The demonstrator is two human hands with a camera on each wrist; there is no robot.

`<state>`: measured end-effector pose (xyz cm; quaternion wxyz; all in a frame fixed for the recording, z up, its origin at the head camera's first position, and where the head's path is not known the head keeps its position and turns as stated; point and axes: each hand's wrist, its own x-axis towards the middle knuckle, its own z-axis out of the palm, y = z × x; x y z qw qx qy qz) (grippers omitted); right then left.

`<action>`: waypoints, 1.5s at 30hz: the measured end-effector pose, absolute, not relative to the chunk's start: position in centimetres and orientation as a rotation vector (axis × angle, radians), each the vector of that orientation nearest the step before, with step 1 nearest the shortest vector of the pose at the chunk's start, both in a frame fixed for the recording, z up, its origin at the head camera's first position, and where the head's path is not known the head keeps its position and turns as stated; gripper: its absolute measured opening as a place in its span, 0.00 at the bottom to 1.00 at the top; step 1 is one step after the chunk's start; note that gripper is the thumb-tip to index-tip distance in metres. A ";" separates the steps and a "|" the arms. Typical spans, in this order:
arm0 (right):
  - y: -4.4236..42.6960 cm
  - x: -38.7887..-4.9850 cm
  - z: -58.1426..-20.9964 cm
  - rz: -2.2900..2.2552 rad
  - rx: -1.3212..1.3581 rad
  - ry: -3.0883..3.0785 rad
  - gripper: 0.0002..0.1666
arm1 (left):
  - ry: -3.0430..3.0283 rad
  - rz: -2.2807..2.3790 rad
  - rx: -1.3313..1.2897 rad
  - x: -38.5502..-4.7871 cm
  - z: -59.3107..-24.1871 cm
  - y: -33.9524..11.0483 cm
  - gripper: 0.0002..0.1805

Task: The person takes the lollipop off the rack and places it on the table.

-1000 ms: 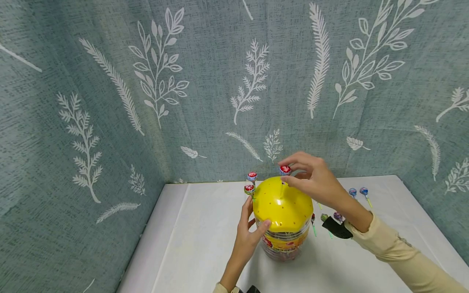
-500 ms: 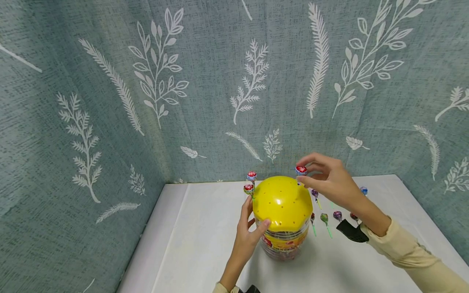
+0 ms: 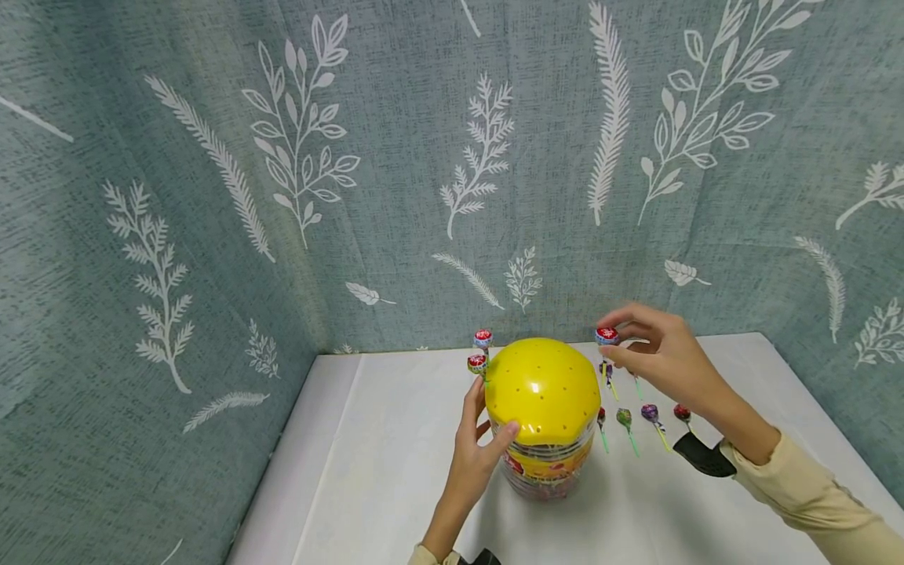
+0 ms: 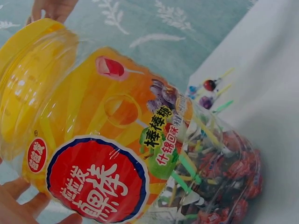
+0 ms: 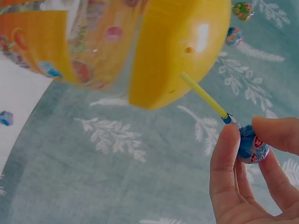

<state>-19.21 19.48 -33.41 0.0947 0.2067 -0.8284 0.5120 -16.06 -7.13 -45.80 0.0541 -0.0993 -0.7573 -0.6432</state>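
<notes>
A clear plastic jar (image 3: 551, 469) with a yellow domed lid (image 3: 540, 388) stands on the table. Small holes dot the lid. My left hand (image 3: 472, 455) grips the jar's left side, thumb at the front of the lid. In the left wrist view, the jar's printed label (image 4: 98, 179) fills the middle, with several lollipops inside below it. Two wrapped lollipops (image 3: 483, 338) stick up at the lid's left edge. To the right of the lid, my right hand (image 3: 664, 361) pinches a lollipop (image 5: 253, 148) by its blue-and-red wrapped head; its yellow stick points towards the lid in the right wrist view.
Several lollipops, among them a green one (image 3: 625, 417) and a purple one (image 3: 650, 413), lie on the white table (image 3: 395, 455) right of the jar. A leaf-patterned grey-green cloth (image 3: 395, 173) hangs behind and along the left side.
My right hand has carried the lollipop from above the lid rightwards, out past the lid's right edge. My left hand and the jar have stayed in place.
</notes>
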 end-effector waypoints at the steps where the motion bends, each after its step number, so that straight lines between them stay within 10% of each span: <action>1: 19.7 -19.2 -33.6 1.516 0.607 -2.460 0.14 | -2.301 -1.953 -0.301 -16.1 -45.8 -7.1 0.41; 45: 29.7 -18.7 -42.6 1.241 0.180 -2.683 0.20 | -2.332 -1.930 -0.337 -16.3 -45.7 -7.6 0.40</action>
